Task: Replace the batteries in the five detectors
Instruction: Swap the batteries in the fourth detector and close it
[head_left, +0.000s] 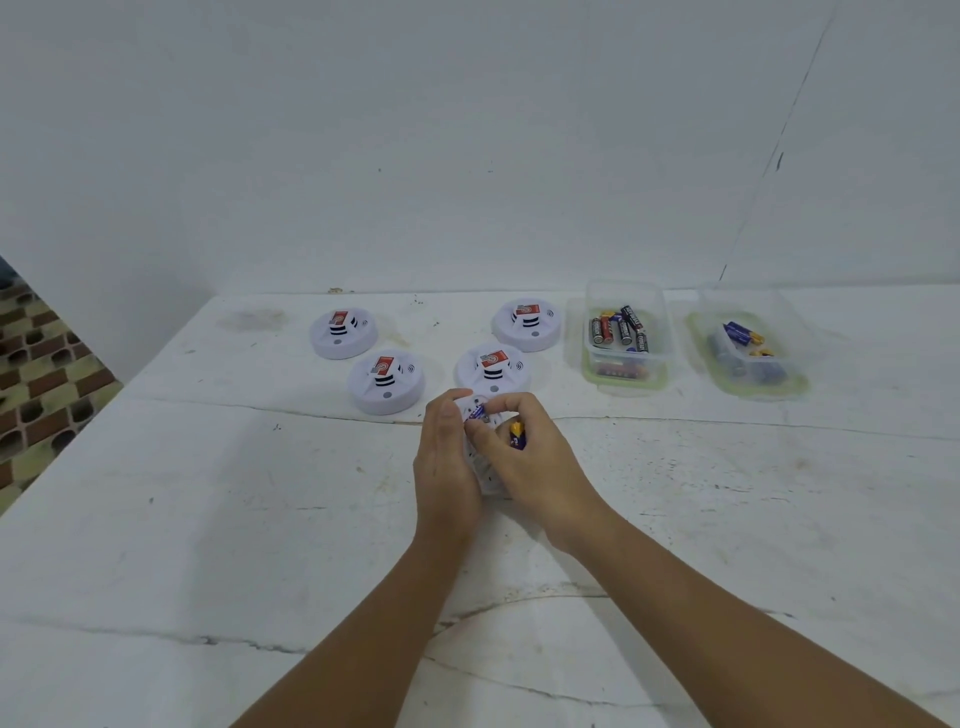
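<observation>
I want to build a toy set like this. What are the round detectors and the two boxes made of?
The detectors look like white plastic with a smooth, dull finish, molded with slots on top. The left box and right box seem to be clear plastic: you can see the batteries through their walls. The table looks like white stone, perhaps marble, judging by its grey veins.

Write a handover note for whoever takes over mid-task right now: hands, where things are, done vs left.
Left hand: cradles the fifth detector, turned over, above the table.
Right hand: holds a blue battery in its grip while the fingertips work another battery at the detector's compartment.
Four detectors sit face up behind the hands.
Left tub: black and red batteries. Right tub: blue ones.
Done: cannot tell which of the four have been swapped.
Left: finish this one, close it, check the rest.
</observation>
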